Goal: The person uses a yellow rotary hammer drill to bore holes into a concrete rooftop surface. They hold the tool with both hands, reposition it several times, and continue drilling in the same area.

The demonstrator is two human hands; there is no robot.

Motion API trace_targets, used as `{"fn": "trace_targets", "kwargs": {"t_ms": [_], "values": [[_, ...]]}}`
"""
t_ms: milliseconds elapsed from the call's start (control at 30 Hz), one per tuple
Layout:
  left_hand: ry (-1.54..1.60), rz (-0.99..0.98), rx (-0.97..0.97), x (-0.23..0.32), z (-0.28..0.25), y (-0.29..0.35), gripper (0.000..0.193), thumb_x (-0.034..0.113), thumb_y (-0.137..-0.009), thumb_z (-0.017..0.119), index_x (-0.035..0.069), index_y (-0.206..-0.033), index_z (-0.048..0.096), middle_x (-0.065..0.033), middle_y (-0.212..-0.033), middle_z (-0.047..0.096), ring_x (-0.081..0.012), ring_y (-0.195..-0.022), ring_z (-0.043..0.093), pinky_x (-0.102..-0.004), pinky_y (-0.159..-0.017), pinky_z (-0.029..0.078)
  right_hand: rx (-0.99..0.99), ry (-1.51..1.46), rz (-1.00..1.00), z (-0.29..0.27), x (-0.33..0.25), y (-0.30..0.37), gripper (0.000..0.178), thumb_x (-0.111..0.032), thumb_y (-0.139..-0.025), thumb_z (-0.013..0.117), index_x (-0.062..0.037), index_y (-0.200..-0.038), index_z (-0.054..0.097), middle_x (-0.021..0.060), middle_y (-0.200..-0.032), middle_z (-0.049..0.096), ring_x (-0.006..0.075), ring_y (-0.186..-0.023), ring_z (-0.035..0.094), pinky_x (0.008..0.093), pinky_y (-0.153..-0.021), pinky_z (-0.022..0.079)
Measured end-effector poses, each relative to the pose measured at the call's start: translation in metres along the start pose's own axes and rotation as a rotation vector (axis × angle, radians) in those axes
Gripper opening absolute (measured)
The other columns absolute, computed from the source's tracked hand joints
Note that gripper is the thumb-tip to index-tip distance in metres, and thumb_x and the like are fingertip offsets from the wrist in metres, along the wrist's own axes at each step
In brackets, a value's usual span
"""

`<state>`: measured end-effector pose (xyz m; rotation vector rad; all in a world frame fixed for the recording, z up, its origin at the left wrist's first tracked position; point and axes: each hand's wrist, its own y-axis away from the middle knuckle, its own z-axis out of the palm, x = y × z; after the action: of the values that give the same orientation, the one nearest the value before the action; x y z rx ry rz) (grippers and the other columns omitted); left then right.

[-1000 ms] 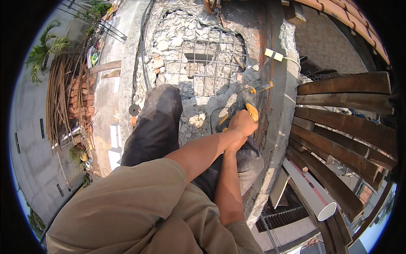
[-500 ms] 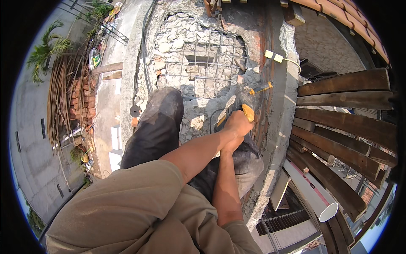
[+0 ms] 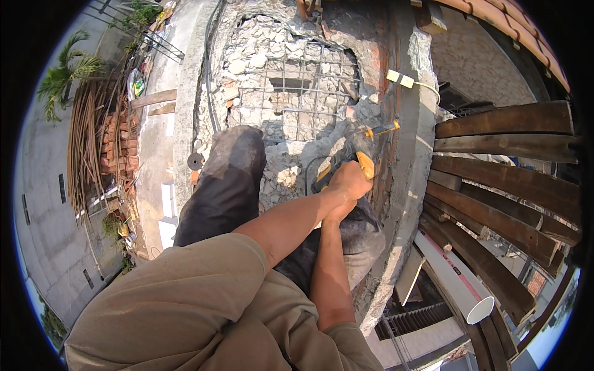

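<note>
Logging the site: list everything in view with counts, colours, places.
power tool: one, grey and yellow, right of centre
rebar grid: one, grey, top centre
rubble: many, pale grey, around rebar grid
palm: one, green, far left
sticks: many, brown, left
bricks: many, reddish, stacked beside sticks
beams: several, brown, right
pipe: one, white, pink-striped, lower right
corded block: one, cream, upper right
roof tiles: several, orange, upper right
trousers: one pair, dark, centre
shirt: one, khaki, bottom
left grip: one, bare, on power tool
right grip: one, bare, against left grip, partly hidden
</note>
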<state>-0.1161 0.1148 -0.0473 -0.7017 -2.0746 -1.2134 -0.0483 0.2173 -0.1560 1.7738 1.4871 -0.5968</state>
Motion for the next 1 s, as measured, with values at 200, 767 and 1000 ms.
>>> {"fn": "trace_targets", "kwargs": {"t_ms": [200,767,1000], "values": [[-0.006,-0.017,-0.037,0.005,-0.006,0.0,0.038,0.028,-0.084,0.079,-0.003,-0.106,0.081,-0.0307,-0.111,0.079,-0.0478,-0.11,0.076,-0.0523,-0.094,0.062,-0.037,-0.088,0.026,0.005,-0.001,-0.002,0.019,-0.021,-0.101,0.074,-0.0029,-0.105,0.075,0.0079,-0.101,0.081,0.0207,-0.088,0.077,0.0408,-0.078,0.061],[-0.064,0.071,-0.118,0.029,-0.017,-0.006,0.04,0.03,-0.087,0.078,-0.002,-0.109,0.08,-0.0294,-0.117,0.079,-0.0444,-0.114,0.076,-0.05,-0.097,0.061,-0.059,0.023,-0.122,-0.013,-0.041,-0.009,0.026,-0.027,-0.096,0.081,-0.0025,-0.104,0.077,0.0107,-0.101,0.082,0.0254,-0.096,0.079,0.0438,-0.08,0.06],[0.122,-0.022,0.018,0.032,0.005,-0.008,0.046,0.036,-0.088,0.079,-0.003,-0.113,0.079,-0.0299,-0.122,0.078,-0.0439,-0.118,0.075,-0.0489,-0.1,0.061,-0.096,0.145,0.02,-0.043,-0.066,-0.019,0.04,-0.036,-0.093,0.081,0.0015,-0.106,0.077,0.022,-0.104,0.082,0.033,-0.099,0.081,0.0487,-0.083,0.06]]}}
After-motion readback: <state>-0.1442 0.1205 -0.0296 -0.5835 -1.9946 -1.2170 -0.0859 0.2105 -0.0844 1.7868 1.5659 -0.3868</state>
